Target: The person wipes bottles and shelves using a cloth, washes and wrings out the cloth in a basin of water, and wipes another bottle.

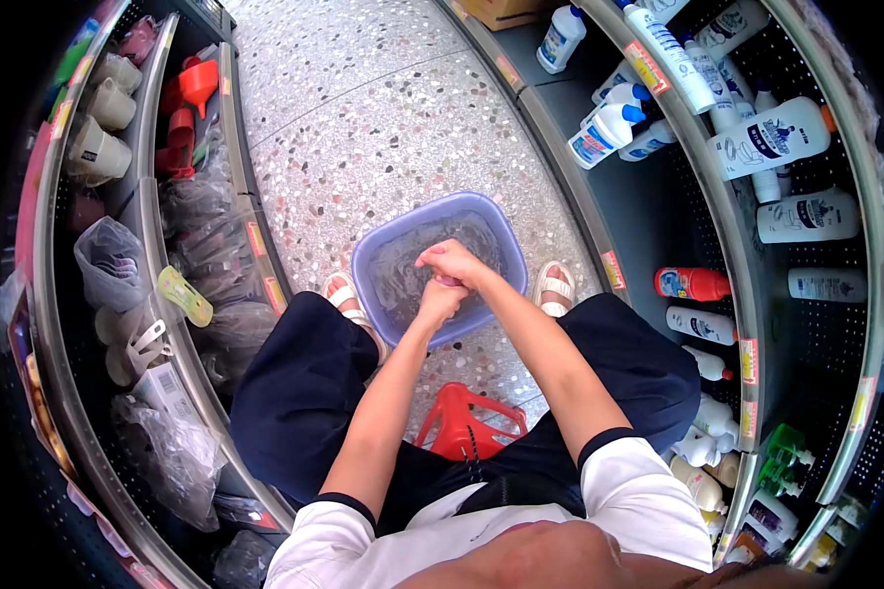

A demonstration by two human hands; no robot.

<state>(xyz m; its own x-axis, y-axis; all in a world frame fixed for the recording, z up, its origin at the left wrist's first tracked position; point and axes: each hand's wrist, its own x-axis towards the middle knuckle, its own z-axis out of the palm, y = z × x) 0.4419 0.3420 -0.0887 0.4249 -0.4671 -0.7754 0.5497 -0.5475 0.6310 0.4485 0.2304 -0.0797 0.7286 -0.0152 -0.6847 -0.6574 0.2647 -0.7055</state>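
Note:
A purple basin [368,285] of greyish water stands on the speckled floor between my feet. Over the water, my left hand [440,299] and my right hand [454,261] meet near the basin's middle. The arm from the left side ends in the lower hand, whose fingers are curled round something small and pinkish, mostly hidden. The other hand lies just above and against it, its fingers bent; whether it holds anything is hidden.
Shelves with bottles [776,137] curve along the right, and shelves with plastic cups [98,149] and wrapped goods along the left. A red stool [454,422] is beneath me. A carton [501,12] stands at the top.

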